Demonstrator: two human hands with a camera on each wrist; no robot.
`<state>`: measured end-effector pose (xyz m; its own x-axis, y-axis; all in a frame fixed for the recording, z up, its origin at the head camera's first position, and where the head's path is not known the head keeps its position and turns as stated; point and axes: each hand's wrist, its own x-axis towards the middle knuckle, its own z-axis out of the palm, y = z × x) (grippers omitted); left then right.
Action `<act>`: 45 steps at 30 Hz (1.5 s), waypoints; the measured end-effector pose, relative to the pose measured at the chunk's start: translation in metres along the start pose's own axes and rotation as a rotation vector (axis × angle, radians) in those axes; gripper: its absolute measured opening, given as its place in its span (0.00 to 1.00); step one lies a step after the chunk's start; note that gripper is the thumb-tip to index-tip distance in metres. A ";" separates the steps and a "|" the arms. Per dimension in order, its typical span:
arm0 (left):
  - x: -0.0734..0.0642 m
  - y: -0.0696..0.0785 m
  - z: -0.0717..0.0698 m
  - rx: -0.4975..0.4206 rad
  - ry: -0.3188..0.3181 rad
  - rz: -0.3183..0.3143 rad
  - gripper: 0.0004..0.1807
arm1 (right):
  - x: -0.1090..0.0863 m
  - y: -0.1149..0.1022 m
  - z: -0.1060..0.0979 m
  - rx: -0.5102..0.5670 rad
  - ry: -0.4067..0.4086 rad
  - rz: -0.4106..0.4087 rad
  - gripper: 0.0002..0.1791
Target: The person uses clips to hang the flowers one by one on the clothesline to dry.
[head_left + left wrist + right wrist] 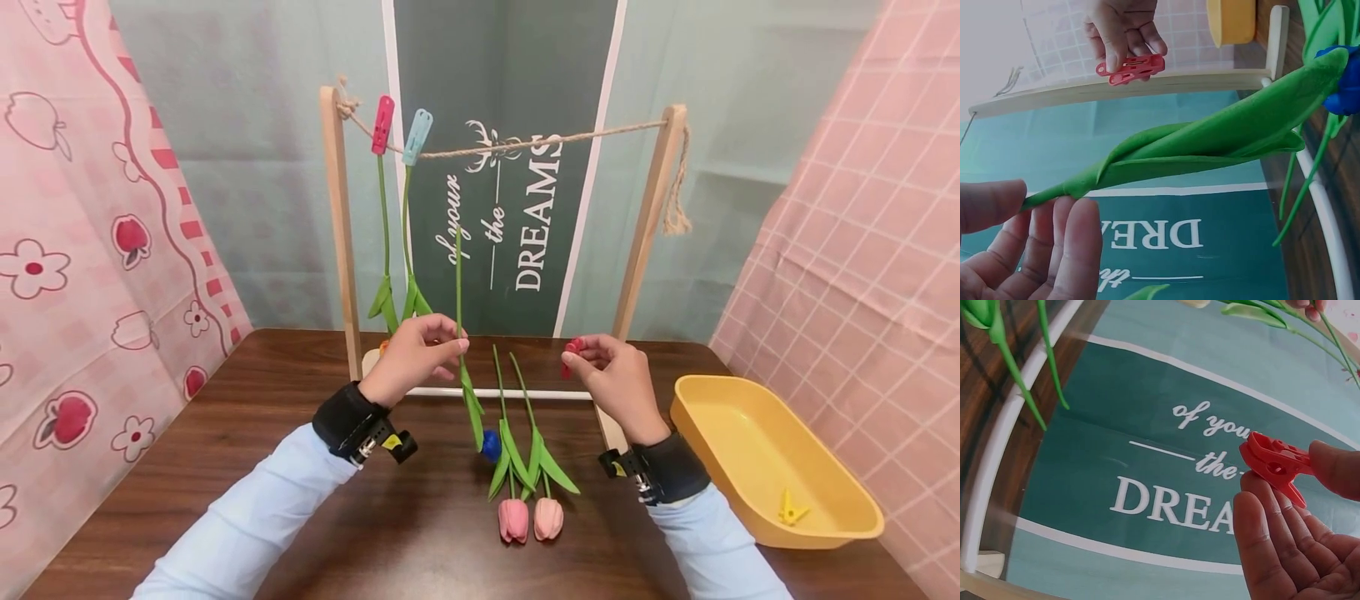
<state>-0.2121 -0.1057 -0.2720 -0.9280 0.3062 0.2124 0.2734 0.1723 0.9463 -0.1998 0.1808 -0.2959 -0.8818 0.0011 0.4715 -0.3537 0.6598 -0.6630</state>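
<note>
In the head view, your left hand (420,354) holds a blue tulip (472,408) mid-frame, your right hand (618,379) a red clothespin (573,347) right of centre. Left wrist view: your fingers (1080,250) pinch the stem (1047,195), lower left. Right wrist view: clothespin pinched, right.

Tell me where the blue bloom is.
In the head view, the blue bloom is below centre, at the lower end of the stem the left hand holds, left of the pink tulips' leaves.
</note>
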 end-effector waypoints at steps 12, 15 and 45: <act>0.012 0.017 -0.003 -0.071 0.026 0.088 0.06 | 0.017 -0.034 -0.016 0.008 0.039 -0.081 0.12; 0.014 0.021 -0.003 -0.086 0.047 0.113 0.06 | 0.023 -0.045 -0.019 0.004 0.050 -0.113 0.12; 0.040 0.043 -0.010 -0.036 0.172 0.191 0.09 | 0.075 -0.139 -0.037 0.047 0.068 -0.353 0.14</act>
<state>-0.2398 -0.0955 -0.2208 -0.8908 0.1656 0.4232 0.4412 0.0922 0.8927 -0.2051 0.1171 -0.1472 -0.6805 -0.1694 0.7129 -0.6479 0.5935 -0.4775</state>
